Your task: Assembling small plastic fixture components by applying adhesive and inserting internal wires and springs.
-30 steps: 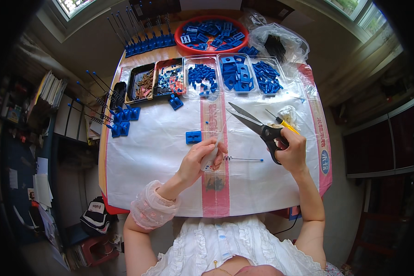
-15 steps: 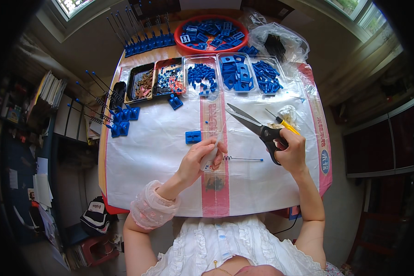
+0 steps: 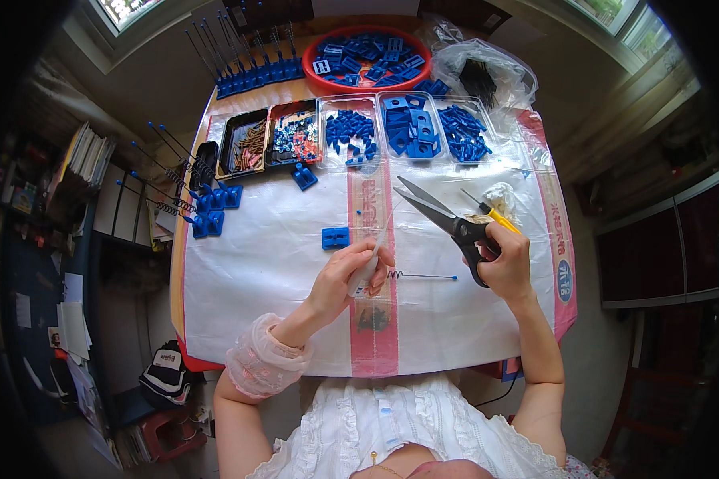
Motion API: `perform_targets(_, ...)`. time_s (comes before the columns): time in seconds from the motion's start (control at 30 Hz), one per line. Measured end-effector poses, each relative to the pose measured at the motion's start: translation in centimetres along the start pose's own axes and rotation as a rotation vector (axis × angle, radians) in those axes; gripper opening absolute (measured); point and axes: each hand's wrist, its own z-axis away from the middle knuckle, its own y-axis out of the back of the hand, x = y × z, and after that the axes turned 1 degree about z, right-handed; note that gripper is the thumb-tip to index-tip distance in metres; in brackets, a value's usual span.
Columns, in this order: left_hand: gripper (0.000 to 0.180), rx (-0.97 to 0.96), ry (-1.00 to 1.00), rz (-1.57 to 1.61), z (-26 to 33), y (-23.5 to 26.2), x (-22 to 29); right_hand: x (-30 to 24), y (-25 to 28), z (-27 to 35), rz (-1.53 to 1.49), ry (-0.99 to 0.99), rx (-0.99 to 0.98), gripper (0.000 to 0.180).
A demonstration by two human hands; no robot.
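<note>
**Scissors open, spring rod held at the counter's middle**

Both hands are busy in the head view. The left hand [image 3: 351, 275] is closed around a small pale piece, fingers curled over it, at the end of a thin rod with a coiled spring [image 3: 419, 276] that lies on the counter and points toward the right edge. The right hand [image 3: 505, 259] grips black-handled scissors [image 3: 439, 214], blades apart and aimed toward the far left corner; a yellow-handled tool [image 3: 499, 217] lies just beyond that hand.

Compared with the two earlier pictures, almost nothing has changed: hands, scissors and rod sit in the same places, so the work seems paused in a steady hold rather than in a cut.

A white plastic sheet [image 3: 264, 255] covers the counter [image 3: 208, 112], with a pink printed band down its middle and another along the right edge carrying a blue oval mark. One blue plastic block [image 3: 335, 237] lies just beyond the left hand. Along the far edge stand a black tray [image 3: 242, 144], a tray of mixed red and blue bits [image 3: 294, 136] and clear trays of blue parts [image 3: 411, 128]; behind them sits a red round basin [image 3: 367, 60] of blue parts. A clear bag [image 3: 487, 76] with dark pieces sits at the far right corner. Blue bases with upright rods [image 3: 208, 209] cluster near the left edge.
</note>
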Motion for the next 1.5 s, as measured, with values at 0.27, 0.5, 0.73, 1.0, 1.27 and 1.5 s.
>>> perform_targets(0.27, 0.031, 0.002, 0.004, -0.003, 0.0, -0.1, 0.1, 0.1, 0.2, 0.0, 0.012, -0.005, -0.032, 0.028)
perform_targets(0.5, 0.031, 0.006, 0.01, 0.008, 0.0, -0.1, 0.1, 0.1, 0.1, 0.1, -0.019, -0.025, -0.046, 0.028)
perform_targets(0.73, 0.031, 0.001, 0.008, -0.004, 0.0, 0.0, 0.0, -0.2, 0.1, 0.0, -0.05, -0.04, -0.049, 0.028)
perform_targets(1.0, 0.031, 0.007, 0.006, -0.011, 0.0, 0.0, 0.1, -0.9, 0.4, -0.2, -0.103, -0.061, -0.072, 0.029)
perform_targets(1.27, 0.031, 0.002, 0.008, -0.002, -0.1, 0.1, 0.0, -0.6, 0.3, -0.1, -0.078, -0.049, -0.067, 0.028)
perform_targets(1.5, 0.031, 0.007, 0.009, -0.014, 0.0, 0.0, 0.1, -0.8, 0.5, -0.2, -0.112, -0.074, -0.092, 0.029)
